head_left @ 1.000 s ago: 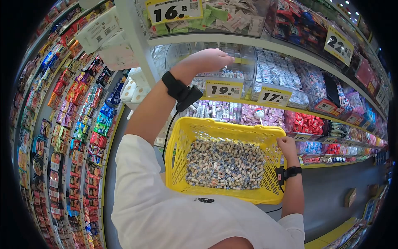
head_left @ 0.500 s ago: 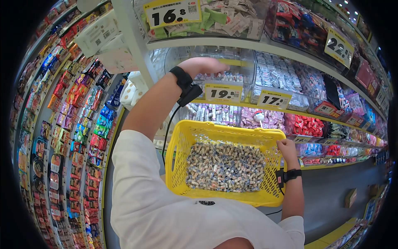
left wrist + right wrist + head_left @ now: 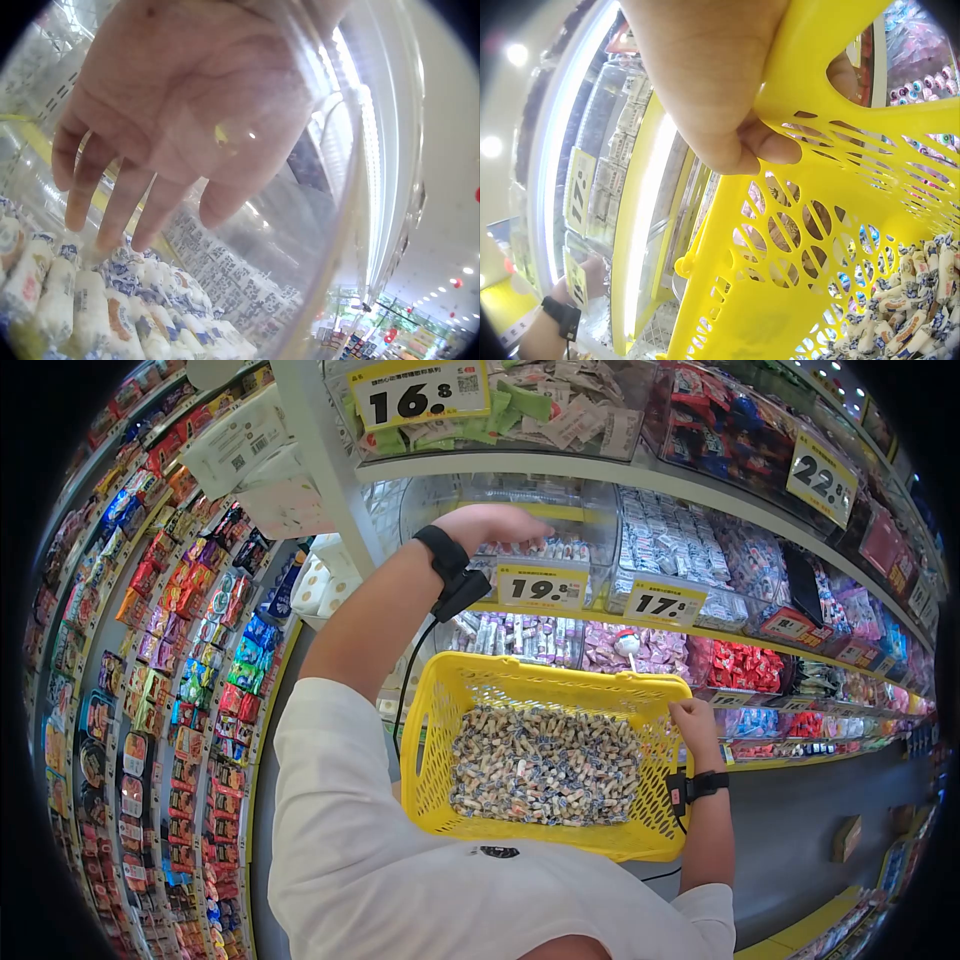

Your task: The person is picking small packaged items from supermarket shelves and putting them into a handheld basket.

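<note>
My left hand reaches into a clear plastic bin above the 19.8 price tag. Through the bin's clear wall, the left wrist view shows its palm and loosely extended fingers, tips right at the white wrapped candies; nothing is gripped. My right hand holds the right end of a yellow shopping basket, thumb and fingers curled round its rim in the right wrist view. Many small twist-wrapped candies cover the basket's bottom.
A shelf with a 16.8 tag overhangs the bin. To its right stands another candy bin with a 17.8 tag. Purple-wrapped candies and red ones lie on the shelf below. Packaged snacks line the left side.
My left hand has come down from above the bin's front into it, over the candies. The basket sits slightly lower in view, with my right hand still gripping its rim.
</note>
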`<state>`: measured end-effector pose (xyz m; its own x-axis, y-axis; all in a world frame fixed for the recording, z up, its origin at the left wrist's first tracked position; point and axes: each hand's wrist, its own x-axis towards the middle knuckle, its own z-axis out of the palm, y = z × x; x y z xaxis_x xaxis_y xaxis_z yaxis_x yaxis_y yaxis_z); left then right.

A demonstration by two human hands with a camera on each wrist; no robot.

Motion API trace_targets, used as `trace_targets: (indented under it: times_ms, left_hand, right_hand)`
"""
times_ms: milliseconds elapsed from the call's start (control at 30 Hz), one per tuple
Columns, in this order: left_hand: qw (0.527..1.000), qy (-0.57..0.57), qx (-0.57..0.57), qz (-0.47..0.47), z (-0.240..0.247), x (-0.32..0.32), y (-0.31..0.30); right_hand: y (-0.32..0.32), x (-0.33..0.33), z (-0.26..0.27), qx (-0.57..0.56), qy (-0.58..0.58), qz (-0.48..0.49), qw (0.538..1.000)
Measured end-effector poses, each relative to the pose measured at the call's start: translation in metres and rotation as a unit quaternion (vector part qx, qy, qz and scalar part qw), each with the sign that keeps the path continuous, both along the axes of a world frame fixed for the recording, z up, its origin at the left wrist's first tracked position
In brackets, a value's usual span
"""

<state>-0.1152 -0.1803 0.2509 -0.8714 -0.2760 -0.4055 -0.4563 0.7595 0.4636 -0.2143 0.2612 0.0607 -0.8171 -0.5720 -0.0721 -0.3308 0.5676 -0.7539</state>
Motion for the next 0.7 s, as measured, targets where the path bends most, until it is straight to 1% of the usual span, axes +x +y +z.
trace_targets:
  times_ms: [133, 233, 400, 600, 700]
  left_hand:
    - [1.000, 0.014, -0.013, 0.004, -0.0007, 0.0004, -0.0030]
    - [1.000, 0.011, -0.004, -0.001, 0.0029, 0.0016, -0.0003]
    - [1.000, 0.012, 0.008, 0.007, 0.0084, 0.0049, 0.0042]
    - [1.000, 0.005, 0.015, -0.009, 0.0035, 0.0016, -0.0023]
    - [1.000, 0.019, -0.005, 0.007, 0.0006, 0.0014, -0.0018]
  right_hand:
    - [-0.0005, 0.0007, 0.0014, 0.007, 0.011, 0.004, 1.000]
    - [-0.0011, 0.0048, 0.0033, -0.018, 0.009, -0.008, 1.000]
    - [0.0005, -0.0001, -0.0022, -0.006, 0.010, -0.001, 1.000]
    - [0.0007, -0.0002, -0.0029, -0.004, 0.013, -0.001, 1.000]
    - [0.0004, 0.0015, -0.0011, -0.006, 0.014, -0.002, 1.000]
